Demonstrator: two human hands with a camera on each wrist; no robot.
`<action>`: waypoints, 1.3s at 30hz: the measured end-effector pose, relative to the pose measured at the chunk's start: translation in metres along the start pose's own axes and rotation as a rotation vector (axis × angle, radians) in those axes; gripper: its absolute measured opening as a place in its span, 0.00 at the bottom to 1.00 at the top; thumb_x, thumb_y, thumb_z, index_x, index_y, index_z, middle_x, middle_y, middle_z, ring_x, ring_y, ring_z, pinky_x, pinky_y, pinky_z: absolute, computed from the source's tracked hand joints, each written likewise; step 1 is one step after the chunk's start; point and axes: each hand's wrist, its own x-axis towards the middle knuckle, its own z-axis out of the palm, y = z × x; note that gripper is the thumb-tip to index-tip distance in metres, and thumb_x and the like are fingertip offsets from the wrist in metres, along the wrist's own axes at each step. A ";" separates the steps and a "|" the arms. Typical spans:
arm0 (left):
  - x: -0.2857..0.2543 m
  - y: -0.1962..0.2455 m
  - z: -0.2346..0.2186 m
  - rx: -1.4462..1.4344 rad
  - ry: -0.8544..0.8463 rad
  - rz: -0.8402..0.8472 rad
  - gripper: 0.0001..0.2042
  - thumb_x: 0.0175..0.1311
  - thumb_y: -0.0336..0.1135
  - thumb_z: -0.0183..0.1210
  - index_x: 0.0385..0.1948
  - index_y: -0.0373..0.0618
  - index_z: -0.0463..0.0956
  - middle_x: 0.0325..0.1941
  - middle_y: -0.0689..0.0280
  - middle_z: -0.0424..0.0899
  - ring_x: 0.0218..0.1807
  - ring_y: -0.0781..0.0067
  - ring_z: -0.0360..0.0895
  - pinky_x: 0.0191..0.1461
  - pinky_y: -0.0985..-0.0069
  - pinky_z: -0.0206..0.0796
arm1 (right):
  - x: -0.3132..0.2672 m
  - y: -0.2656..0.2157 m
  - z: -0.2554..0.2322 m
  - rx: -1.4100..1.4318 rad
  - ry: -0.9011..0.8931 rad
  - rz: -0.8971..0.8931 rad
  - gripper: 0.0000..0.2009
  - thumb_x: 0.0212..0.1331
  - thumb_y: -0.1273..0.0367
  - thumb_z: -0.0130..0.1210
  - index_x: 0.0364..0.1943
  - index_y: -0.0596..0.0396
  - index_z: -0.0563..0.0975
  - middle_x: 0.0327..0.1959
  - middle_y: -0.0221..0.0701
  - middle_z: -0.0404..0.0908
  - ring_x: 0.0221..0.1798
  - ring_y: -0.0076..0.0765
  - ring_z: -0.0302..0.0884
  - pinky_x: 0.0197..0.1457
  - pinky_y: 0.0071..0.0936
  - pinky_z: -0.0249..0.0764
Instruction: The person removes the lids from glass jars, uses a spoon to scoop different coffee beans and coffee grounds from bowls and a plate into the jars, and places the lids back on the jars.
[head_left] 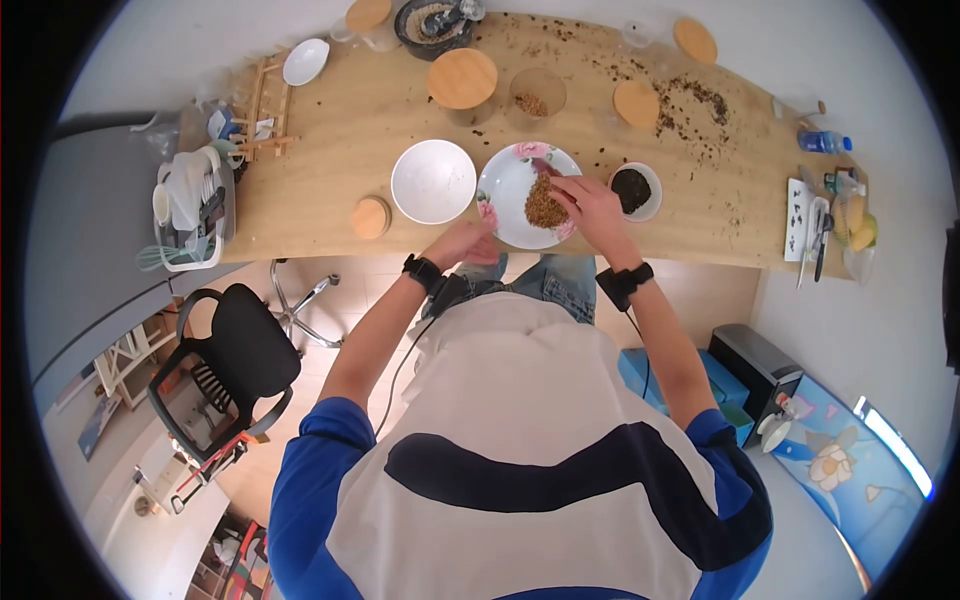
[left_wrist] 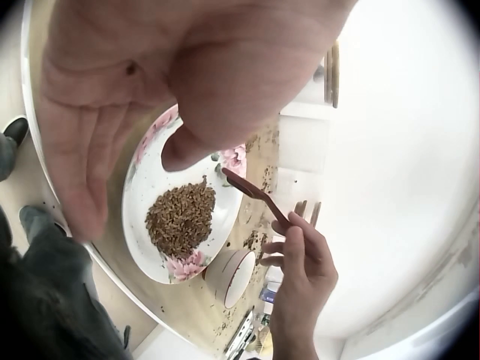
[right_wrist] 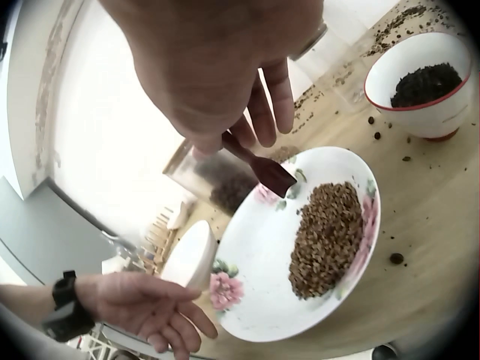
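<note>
A flowered white plate (head_left: 503, 200) (left_wrist: 146, 191) (right_wrist: 255, 262) lies at the table's near edge with a heap of brown grains (head_left: 545, 206) (left_wrist: 180, 217) (right_wrist: 326, 236) on it. My right hand (head_left: 572, 192) (right_wrist: 247, 124) pinches a small dark red spoon (head_left: 541, 167) (left_wrist: 253, 190) (right_wrist: 264, 169), its bowl hanging just above the plate's far rim, clear of the heap. My left hand (head_left: 470, 245) (left_wrist: 112, 112) (right_wrist: 150, 304) hovers with relaxed fingers at the table's edge, left of the plate, holding nothing.
An empty white bowl (head_left: 433, 181) (right_wrist: 192, 255) stands left of the plate; a small red-rimmed bowl of dark grains (head_left: 634, 190) (right_wrist: 424, 79) stands right. Behind are glass jars (head_left: 537, 98), bamboo lids (head_left: 461, 78) and spilled grains (head_left: 690, 100). A black chair (head_left: 225, 365) stands lower left.
</note>
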 end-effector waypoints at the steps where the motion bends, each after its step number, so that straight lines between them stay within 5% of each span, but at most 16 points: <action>1: 0.007 0.000 0.007 -0.031 0.098 0.079 0.21 0.60 0.47 0.52 0.34 0.30 0.72 0.30 0.54 0.78 0.32 0.65 0.81 0.38 0.74 0.76 | -0.002 0.003 0.004 0.003 -0.055 -0.006 0.09 0.51 0.65 0.57 0.37 0.50 0.77 0.31 0.29 0.78 0.33 0.35 0.75 0.34 0.29 0.72; 5: 0.019 -0.007 0.020 -0.189 0.212 0.249 0.21 0.61 0.44 0.51 0.41 0.30 0.68 0.37 0.54 0.77 0.36 0.65 0.80 0.41 0.74 0.76 | -0.020 0.007 0.006 -0.055 -0.106 0.008 0.09 0.51 0.66 0.57 0.36 0.50 0.76 0.30 0.29 0.77 0.32 0.36 0.75 0.35 0.30 0.72; 8: 0.020 -0.003 0.019 -0.149 0.214 0.119 0.21 0.61 0.43 0.51 0.45 0.32 0.66 0.41 0.55 0.77 0.39 0.64 0.79 0.46 0.71 0.74 | -0.026 0.002 -0.001 -0.003 -0.068 0.064 0.09 0.51 0.65 0.57 0.36 0.51 0.76 0.29 0.29 0.77 0.33 0.35 0.75 0.34 0.30 0.71; 17: 0.041 -0.014 0.017 -0.354 0.103 0.187 0.15 0.65 0.33 0.43 0.53 0.43 0.59 0.52 0.61 0.70 0.50 0.61 0.74 0.54 0.62 0.69 | -0.028 -0.004 0.005 0.060 -0.093 0.059 0.09 0.53 0.65 0.55 0.36 0.51 0.77 0.31 0.30 0.78 0.33 0.37 0.75 0.34 0.30 0.71; 24: 0.039 -0.002 0.029 -0.391 0.180 0.170 0.14 0.62 0.27 0.38 0.50 0.49 0.59 0.48 0.67 0.70 0.47 0.64 0.75 0.49 0.58 0.71 | -0.028 -0.020 -0.010 0.109 -0.124 0.089 0.09 0.53 0.66 0.55 0.38 0.52 0.76 0.32 0.31 0.78 0.34 0.38 0.75 0.35 0.31 0.71; 26: 0.042 -0.002 0.028 -0.460 0.186 0.167 0.10 0.58 0.22 0.42 0.35 0.55 0.58 0.38 0.76 0.63 0.45 0.74 0.72 0.53 0.54 0.68 | -0.030 -0.024 -0.008 0.148 -0.150 0.082 0.10 0.53 0.68 0.56 0.39 0.54 0.76 0.33 0.33 0.79 0.34 0.40 0.75 0.36 0.31 0.71; 28: 0.045 -0.004 0.026 -0.449 0.171 0.179 0.11 0.57 0.21 0.42 0.35 0.55 0.59 0.37 0.76 0.63 0.45 0.75 0.72 0.52 0.54 0.69 | -0.036 -0.017 -0.001 0.084 -0.217 -0.037 0.10 0.54 0.68 0.55 0.39 0.53 0.75 0.33 0.33 0.78 0.35 0.40 0.74 0.37 0.31 0.71; 33: 0.071 -0.016 0.018 -0.354 0.244 0.236 0.11 0.62 0.25 0.36 0.45 0.50 0.59 0.44 0.72 0.65 0.50 0.72 0.71 0.42 0.58 0.76 | -0.045 -0.013 -0.015 0.097 -0.223 0.055 0.09 0.54 0.67 0.55 0.38 0.52 0.76 0.33 0.35 0.78 0.35 0.41 0.74 0.39 0.34 0.71; 39: 0.051 -0.008 0.022 -0.277 0.270 0.254 0.07 0.59 0.23 0.41 0.35 0.49 0.61 0.37 0.72 0.65 0.43 0.75 0.73 0.42 0.62 0.76 | -0.048 -0.019 0.002 0.129 -0.165 -0.035 0.09 0.54 0.65 0.55 0.37 0.51 0.75 0.31 0.33 0.79 0.34 0.42 0.75 0.40 0.35 0.71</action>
